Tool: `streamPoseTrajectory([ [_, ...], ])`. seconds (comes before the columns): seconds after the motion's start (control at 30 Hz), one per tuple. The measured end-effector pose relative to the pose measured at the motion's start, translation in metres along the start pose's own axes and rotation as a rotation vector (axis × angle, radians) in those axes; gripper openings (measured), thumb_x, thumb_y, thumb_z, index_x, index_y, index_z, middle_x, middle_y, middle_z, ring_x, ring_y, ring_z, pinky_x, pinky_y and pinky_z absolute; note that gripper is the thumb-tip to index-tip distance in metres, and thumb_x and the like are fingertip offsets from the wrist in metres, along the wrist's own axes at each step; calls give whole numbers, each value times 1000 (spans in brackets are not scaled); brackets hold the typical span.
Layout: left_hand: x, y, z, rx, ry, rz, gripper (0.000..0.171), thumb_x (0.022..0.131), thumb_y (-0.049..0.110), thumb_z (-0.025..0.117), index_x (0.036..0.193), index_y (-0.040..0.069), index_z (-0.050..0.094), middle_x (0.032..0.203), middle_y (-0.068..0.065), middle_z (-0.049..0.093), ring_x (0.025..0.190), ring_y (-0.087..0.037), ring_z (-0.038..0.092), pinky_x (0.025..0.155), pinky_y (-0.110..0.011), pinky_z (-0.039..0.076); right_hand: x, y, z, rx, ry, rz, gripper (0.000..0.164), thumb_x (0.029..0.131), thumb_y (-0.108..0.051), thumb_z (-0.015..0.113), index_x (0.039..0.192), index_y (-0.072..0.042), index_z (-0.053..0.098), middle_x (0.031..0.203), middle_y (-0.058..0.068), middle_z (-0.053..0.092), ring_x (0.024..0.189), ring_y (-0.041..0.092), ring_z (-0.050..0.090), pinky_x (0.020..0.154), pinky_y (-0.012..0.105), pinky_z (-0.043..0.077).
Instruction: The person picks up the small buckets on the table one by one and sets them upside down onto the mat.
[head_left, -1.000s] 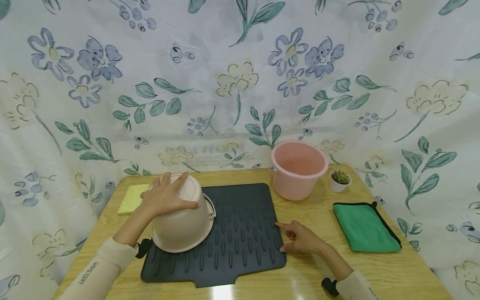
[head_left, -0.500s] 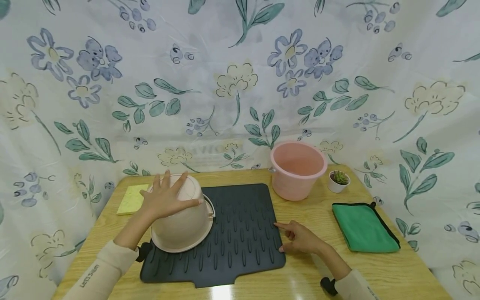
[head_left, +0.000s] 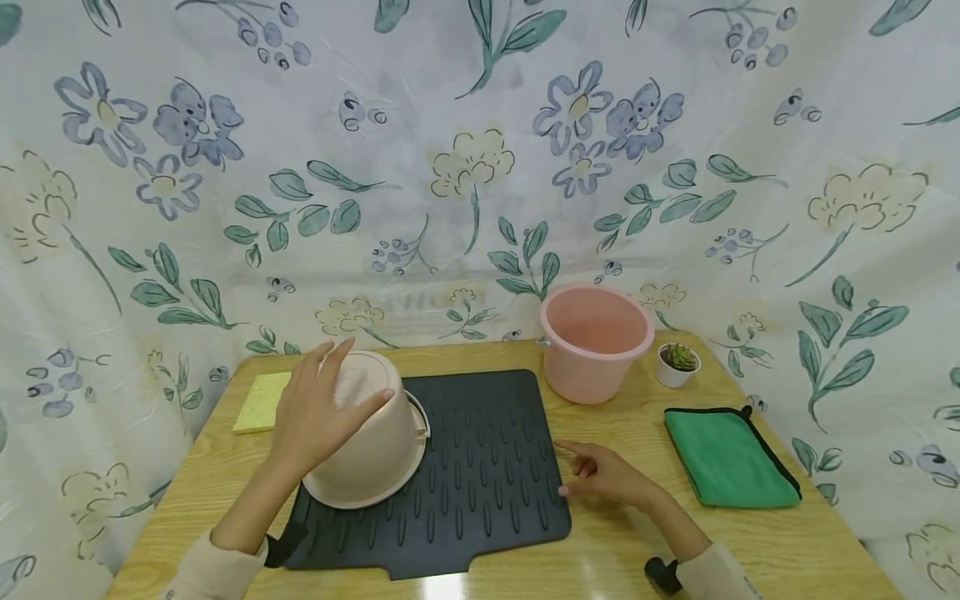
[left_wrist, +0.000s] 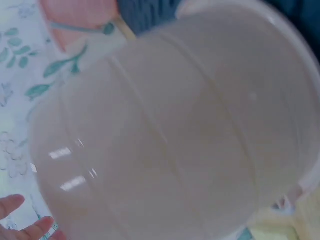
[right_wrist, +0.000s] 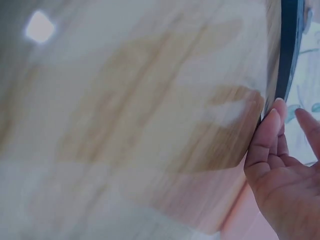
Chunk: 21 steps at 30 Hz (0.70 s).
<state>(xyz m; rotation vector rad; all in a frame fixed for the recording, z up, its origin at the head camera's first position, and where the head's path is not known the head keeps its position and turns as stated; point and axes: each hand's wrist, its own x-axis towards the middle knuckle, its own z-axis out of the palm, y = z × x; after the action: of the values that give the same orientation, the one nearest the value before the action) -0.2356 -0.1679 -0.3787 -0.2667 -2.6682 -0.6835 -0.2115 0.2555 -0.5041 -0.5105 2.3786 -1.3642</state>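
Observation:
An upside-down beige bucket (head_left: 367, 450) stands on the left part of a black ridged mat (head_left: 487, 467). My left hand (head_left: 311, 412) is at the bucket's upturned base with fingers spread. In the left wrist view its fingertips (left_wrist: 35, 229) show beside the base, and the bucket's ribbed wall (left_wrist: 165, 125) fills most of the picture. At the mat's right edge is my right hand (head_left: 603, 475), index finger pointing along the table to that edge, thumb apart below it. The right wrist view shows its fingertips (right_wrist: 272, 122) right by the dark mat edge (right_wrist: 288, 55).
A pink bucket (head_left: 592, 367) stands upright behind the mat on the right, beside a small potted succulent (head_left: 678, 362). A folded green cloth (head_left: 731, 458) lies at the right of the wooden table (head_left: 622, 558). A yellow cloth (head_left: 258, 404) is at the back left. A floral curtain (head_left: 420, 100) hangs behind.
My left hand has drawn back a little from the beige bucket's base, its fingers lifting and turning more upright. The right hand has barely moved; the buckets and mat stay put.

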Motion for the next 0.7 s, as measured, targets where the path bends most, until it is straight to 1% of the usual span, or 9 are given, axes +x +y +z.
streamPoseTrajectory([
  [0.07,-10,6,0,-90,77,13,82,83,51,75,150,16,43,144,-19,45,125,-40,47,90,-64,42,-1,1,-1,25,14,7,74,86,-19,78,149,-2,42,94,15,54,75,14,47,65,22,42],
  [0.13,-20,12,1,-181,124,23,76,83,40,79,146,13,48,138,-17,50,119,-35,51,86,-58,45,-2,1,-2,49,24,15,74,87,-19,78,150,-3,42,96,16,55,75,14,48,65,22,43],
  [0.2,-28,16,3,-259,138,29,72,82,31,81,144,12,50,136,-14,51,116,-30,52,87,-52,44,-3,0,-3,75,31,22,74,87,-18,77,150,-2,42,97,17,56,77,15,49,65,21,44],
  [0.27,-35,19,6,-318,133,31,71,81,26,82,143,12,51,136,-12,52,115,-27,52,87,-47,43,-3,1,-3,102,36,26,74,87,-17,77,150,-2,41,99,19,56,78,16,50,66,22,45],
  [0.33,-41,21,9,-350,127,29,71,80,24,83,142,13,52,135,-9,52,115,-25,52,87,-45,43,-4,1,-4,115,42,24,74,87,-17,77,150,-2,41,100,19,57,79,16,51,67,22,46],
  [0.43,-48,22,12,-360,140,40,70,79,23,84,141,14,53,133,-7,54,114,-23,53,86,-44,44,-4,2,-4,119,55,25,73,87,-17,77,149,0,42,100,17,58,79,15,52,66,22,45],
  [0.57,-55,25,13,-395,195,67,68,77,17,85,139,19,56,128,-6,56,111,-21,53,86,-37,42,-3,2,-5,121,71,43,72,87,-18,77,148,0,42,101,21,59,77,14,51,64,22,45],
  [0.63,-58,27,13,-421,223,94,69,76,13,85,138,22,57,126,-7,57,110,-20,53,88,-32,41,-4,2,-5,136,76,52,72,88,-17,76,149,0,42,103,23,58,78,14,52,64,22,46],
  [0.7,-61,30,14,-443,246,131,70,74,9,86,137,21,58,124,-9,58,109,-19,53,89,-28,41,-4,1,-6,160,79,59,72,88,-15,75,149,0,40,105,25,57,79,14,52,65,23,46],
])
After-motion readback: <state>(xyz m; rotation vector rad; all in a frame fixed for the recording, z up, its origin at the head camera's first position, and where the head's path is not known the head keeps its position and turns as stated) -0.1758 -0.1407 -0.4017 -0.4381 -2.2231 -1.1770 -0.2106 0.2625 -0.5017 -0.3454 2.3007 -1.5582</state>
